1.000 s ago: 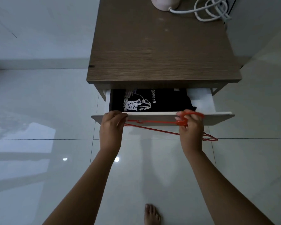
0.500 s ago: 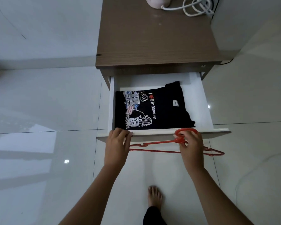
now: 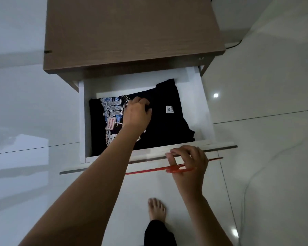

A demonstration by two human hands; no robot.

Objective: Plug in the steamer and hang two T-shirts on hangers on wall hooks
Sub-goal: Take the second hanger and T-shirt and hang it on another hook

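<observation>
A folded black T-shirt (image 3: 164, 125) with a white and blue print lies in the open white drawer (image 3: 205, 110) of a brown bedside table (image 3: 132, 32). My left hand (image 3: 137, 114) is inside the drawer, fingers curled down onto the shirt's top. My right hand (image 3: 187, 162) rests at the drawer's front edge and holds red hangers (image 3: 149, 170) just below that edge. The steamer is out of view.
Glossy white floor tiles surround the table. My bare foot (image 3: 156, 208) stands below the drawer front. A dark cable (image 3: 236, 45) runs behind the table at the right, by the wall.
The drawer has been pulled fully out. My left hand left the drawer front and reached in onto the black shirt. My right hand stays at the front edge with the hangers.
</observation>
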